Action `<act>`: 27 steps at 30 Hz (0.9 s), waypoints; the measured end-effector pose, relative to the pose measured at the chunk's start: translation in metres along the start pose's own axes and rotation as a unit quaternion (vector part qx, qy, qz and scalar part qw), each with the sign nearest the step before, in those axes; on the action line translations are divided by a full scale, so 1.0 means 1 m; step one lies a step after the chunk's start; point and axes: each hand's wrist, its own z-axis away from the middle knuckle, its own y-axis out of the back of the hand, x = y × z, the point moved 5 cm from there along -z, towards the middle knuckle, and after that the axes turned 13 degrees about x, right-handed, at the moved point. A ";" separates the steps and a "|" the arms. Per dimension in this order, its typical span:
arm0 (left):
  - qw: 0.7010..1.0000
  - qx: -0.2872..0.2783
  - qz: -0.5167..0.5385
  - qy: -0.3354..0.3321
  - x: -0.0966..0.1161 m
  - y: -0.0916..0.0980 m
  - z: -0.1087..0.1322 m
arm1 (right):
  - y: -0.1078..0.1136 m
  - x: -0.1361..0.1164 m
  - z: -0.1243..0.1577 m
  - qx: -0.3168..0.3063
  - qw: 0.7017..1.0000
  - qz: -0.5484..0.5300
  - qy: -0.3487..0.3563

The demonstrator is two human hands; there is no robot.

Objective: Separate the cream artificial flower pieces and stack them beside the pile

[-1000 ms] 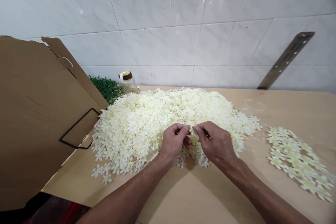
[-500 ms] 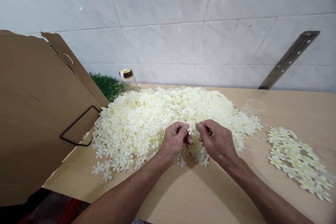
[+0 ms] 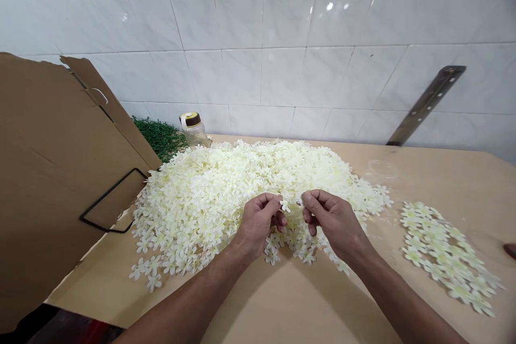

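A big heap of small cream-white fabric flowers (image 3: 242, 183) covers the middle of the wooden table (image 3: 306, 301). My left hand (image 3: 258, 223) hovers over its near edge, fingers curled, pinching one small white flower (image 3: 285, 206) at the fingertips. My right hand (image 3: 334, 220) is just to the right, thumb and forefinger pinched together on a piece of flower I can barely make out. A small gap separates the two hands' fingertips.
A flat spread of yellowish-centred flowers (image 3: 443, 250) lies at the right. A large cardboard sheet (image 3: 52, 172) leans at the left with a black wire frame (image 3: 110, 201). Behind stand a brown-capped bottle (image 3: 194, 129), green artificial grass (image 3: 159, 137) and a tiled wall with a metal bracket (image 3: 427, 105).
The two hands, pinched together a second ago, have drawn slightly apart, leaving a flower in the left fingertips. The view has shifted a little to the right.
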 end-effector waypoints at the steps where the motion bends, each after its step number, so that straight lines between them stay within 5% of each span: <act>1: 1.000 -0.006 0.004 0.008 0.000 0.000 0.000 | 0.001 -0.001 0.000 0.001 1.000 0.007 0.004; 10: 0.990 -0.074 0.070 0.099 -0.008 -0.004 -0.002 | 0.000 -0.013 0.003 -0.059 0.997 -0.020 -0.048; 27: 0.989 -0.082 0.071 0.097 -0.011 -0.002 -0.005 | 0.001 -0.009 -0.001 -0.045 0.998 0.033 0.006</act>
